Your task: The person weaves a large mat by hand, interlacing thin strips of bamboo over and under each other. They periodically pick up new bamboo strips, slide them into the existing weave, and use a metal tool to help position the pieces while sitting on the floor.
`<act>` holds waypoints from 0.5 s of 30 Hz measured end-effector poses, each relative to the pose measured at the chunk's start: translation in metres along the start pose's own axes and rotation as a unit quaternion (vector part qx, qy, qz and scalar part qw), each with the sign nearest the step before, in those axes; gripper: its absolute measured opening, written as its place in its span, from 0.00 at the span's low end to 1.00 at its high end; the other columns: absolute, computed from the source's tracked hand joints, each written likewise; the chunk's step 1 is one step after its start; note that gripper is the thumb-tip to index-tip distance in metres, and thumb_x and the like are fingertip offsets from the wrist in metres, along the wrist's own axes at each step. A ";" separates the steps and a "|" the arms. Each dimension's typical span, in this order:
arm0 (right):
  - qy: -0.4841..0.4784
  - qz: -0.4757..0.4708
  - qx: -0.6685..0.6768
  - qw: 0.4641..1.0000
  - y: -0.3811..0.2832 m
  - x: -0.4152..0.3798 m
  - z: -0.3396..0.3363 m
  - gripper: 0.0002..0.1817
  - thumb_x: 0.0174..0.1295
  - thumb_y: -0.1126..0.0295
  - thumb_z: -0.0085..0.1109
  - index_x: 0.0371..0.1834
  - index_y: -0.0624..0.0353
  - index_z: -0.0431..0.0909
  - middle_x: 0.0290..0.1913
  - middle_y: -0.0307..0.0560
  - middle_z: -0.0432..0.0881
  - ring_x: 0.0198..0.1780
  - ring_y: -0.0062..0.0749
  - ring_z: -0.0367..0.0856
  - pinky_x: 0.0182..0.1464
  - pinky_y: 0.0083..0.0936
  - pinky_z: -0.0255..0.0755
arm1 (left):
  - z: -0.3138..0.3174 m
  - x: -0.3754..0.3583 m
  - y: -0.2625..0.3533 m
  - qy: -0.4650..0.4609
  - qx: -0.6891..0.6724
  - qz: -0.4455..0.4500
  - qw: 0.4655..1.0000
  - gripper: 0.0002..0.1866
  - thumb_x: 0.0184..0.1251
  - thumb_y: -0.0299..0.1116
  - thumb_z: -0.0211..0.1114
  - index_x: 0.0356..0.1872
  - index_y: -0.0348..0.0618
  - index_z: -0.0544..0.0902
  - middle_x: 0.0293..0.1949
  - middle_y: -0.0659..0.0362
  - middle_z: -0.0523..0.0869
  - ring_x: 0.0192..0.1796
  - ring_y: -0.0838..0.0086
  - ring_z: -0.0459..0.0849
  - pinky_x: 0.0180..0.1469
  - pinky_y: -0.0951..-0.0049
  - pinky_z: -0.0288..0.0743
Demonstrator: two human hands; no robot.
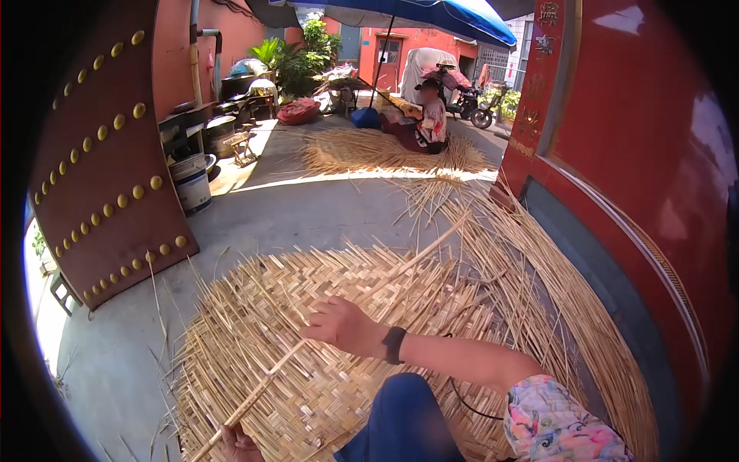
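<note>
A long pale reed strip point(265, 383) runs diagonally over a partly woven mat point(339, 400) of the same material. My right hand point(342, 325), with a dark band at the wrist, is closed around the strip's middle, above the mat. Low in the view, my left hand point(240, 445) grips the strip near its lower end; the frame edge cuts off part of that hand. The mat has a tight zigzag weave in its centre, and loose strip ends stick out around its edges. My blue-clad knee point(408, 420) covers part of the mat's near side.
Long loose strips point(570, 308) lie to the right, along a red wall point(639, 138). A studded door point(108, 169) stands open at left, beside a white bucket point(191, 185). Farther back, a person point(431, 123) sits on more strips point(346, 150) under a blue umbrella point(431, 19).
</note>
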State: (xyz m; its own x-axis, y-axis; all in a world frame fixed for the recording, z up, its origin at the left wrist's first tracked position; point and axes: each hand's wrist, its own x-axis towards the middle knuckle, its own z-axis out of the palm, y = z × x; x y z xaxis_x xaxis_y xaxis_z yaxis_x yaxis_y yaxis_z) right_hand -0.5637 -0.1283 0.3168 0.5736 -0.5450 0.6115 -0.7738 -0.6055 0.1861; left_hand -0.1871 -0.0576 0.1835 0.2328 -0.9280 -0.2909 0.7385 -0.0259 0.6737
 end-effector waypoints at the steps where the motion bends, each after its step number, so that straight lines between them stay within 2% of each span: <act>1: -0.048 0.014 0.033 0.998 0.004 -0.020 0.020 0.09 0.63 0.70 0.59 0.45 0.46 0.82 0.36 0.34 0.79 0.45 0.29 0.80 0.49 0.31 0.70 | 0.000 -0.001 0.000 0.025 0.016 -0.008 1.000 0.11 0.80 0.27 0.57 0.55 0.33 0.80 0.48 0.52 0.85 0.49 0.68 0.84 0.32 0.86 0.73; 2: -0.163 0.084 0.111 0.977 0.003 -0.038 0.038 0.06 0.66 0.66 0.61 0.44 0.48 0.81 0.39 0.36 0.81 0.47 0.33 0.80 0.52 0.34 0.69 | -0.010 0.005 -0.004 0.046 0.002 -0.016 0.999 0.10 0.78 0.25 0.60 0.54 0.33 0.80 0.48 0.52 0.85 0.49 0.69 0.85 0.28 0.82 0.73; 3: -0.162 0.117 0.180 0.963 -0.004 -0.052 0.048 0.08 0.68 0.62 0.63 0.42 0.52 0.79 0.38 0.41 0.81 0.45 0.38 0.80 0.48 0.37 0.70 | -0.033 0.011 -0.009 -0.032 0.386 0.180 0.904 0.08 0.77 0.23 0.60 0.53 0.37 0.79 0.46 0.52 0.86 0.47 0.71 0.85 0.28 0.82 0.71; 4: -0.232 0.155 0.256 0.926 -0.013 -0.056 0.047 0.10 0.67 0.60 0.64 0.41 0.54 0.78 0.37 0.44 0.80 0.44 0.41 0.80 0.46 0.39 0.70 | -0.036 0.012 -0.005 -0.031 0.201 0.066 0.977 0.09 0.76 0.22 0.61 0.53 0.38 0.79 0.44 0.53 0.86 0.45 0.71 0.84 0.30 0.81 0.73; 5: -0.301 0.196 0.331 0.873 -0.020 -0.056 0.044 0.12 0.67 0.59 0.64 0.41 0.55 0.77 0.36 0.47 0.79 0.42 0.45 0.80 0.44 0.40 0.69 | -0.035 0.010 0.000 -0.033 0.011 -0.058 0.998 0.10 0.76 0.21 0.61 0.54 0.40 0.79 0.43 0.54 0.86 0.42 0.71 0.83 0.32 0.79 0.74; 8: -0.377 0.177 0.418 0.807 -0.040 -0.049 0.039 0.14 0.68 0.58 0.63 0.40 0.57 0.75 0.34 0.49 0.78 0.40 0.50 0.79 0.41 0.43 0.69 | -0.022 -0.005 0.003 -0.028 -0.059 -0.032 0.997 0.12 0.75 0.21 0.62 0.55 0.43 0.78 0.41 0.56 0.85 0.38 0.74 0.80 0.36 0.77 0.74; 9: -0.370 0.152 0.399 0.825 -0.044 -0.052 0.040 0.14 0.69 0.58 0.63 0.40 0.57 0.75 0.34 0.49 0.78 0.40 0.51 0.79 0.41 0.43 0.69 | 0.002 -0.020 0.012 -0.016 0.018 0.006 1.000 0.11 0.75 0.25 0.64 0.55 0.43 0.78 0.42 0.57 0.84 0.39 0.74 0.79 0.43 0.71 0.75; 11: -0.359 0.096 0.367 0.853 -0.048 -0.058 0.040 0.14 0.70 0.57 0.61 0.40 0.57 0.75 0.35 0.49 0.79 0.41 0.53 0.79 0.42 0.44 0.70 | 0.042 -0.046 0.025 0.080 0.158 0.021 0.984 0.15 0.75 0.29 0.67 0.58 0.41 0.78 0.43 0.60 0.84 0.43 0.76 0.77 0.48 0.67 0.74; 12: -0.394 0.087 0.360 0.841 -0.051 -0.057 0.035 0.15 0.73 0.56 0.58 0.42 0.58 0.74 0.38 0.52 0.80 0.43 0.54 0.80 0.45 0.46 0.71 | 0.004 -0.020 0.012 0.062 0.207 0.014 0.976 0.26 0.71 0.32 0.71 0.68 0.42 0.75 0.59 0.52 0.81 0.57 0.64 0.79 0.60 0.58 0.74; 13: -0.422 0.106 0.351 0.829 -0.052 -0.059 0.033 0.16 0.74 0.55 0.56 0.44 0.59 0.75 0.40 0.54 0.81 0.45 0.55 0.81 0.46 0.46 0.72 | -0.014 0.002 -0.006 0.006 0.154 0.113 0.982 0.12 0.74 0.31 0.69 0.55 0.51 0.84 0.47 0.65 0.89 0.46 0.84 0.85 0.36 0.85 0.74; 14: -0.454 0.119 0.348 0.811 -0.055 -0.065 0.033 0.17 0.76 0.54 0.54 0.46 0.59 0.75 0.42 0.55 0.81 0.47 0.57 0.81 0.48 0.47 0.72 | -0.040 0.018 -0.025 0.036 0.162 0.118 0.979 0.11 0.72 0.29 0.70 0.52 0.57 0.84 0.43 0.70 0.87 0.42 0.87 0.82 0.36 0.83 0.68; 15: -0.421 0.116 0.368 0.821 -0.056 -0.079 0.037 0.17 0.74 0.56 0.56 0.46 0.61 0.78 0.44 0.59 0.83 0.47 0.60 0.82 0.50 0.49 0.73 | -0.030 0.009 -0.025 0.060 0.148 0.095 0.983 0.10 0.71 0.27 0.70 0.50 0.52 0.83 0.46 0.64 0.89 0.46 0.83 0.85 0.38 0.83 0.72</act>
State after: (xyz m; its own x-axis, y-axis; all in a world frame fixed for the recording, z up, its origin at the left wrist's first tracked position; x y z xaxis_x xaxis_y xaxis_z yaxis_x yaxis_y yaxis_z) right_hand -0.5562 -0.0730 0.2292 0.6564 -0.7150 -0.2405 -0.6936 -0.4467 -0.5651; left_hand -0.1842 -0.0539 0.1435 0.4347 -0.8763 -0.2076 0.4624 0.0194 0.8864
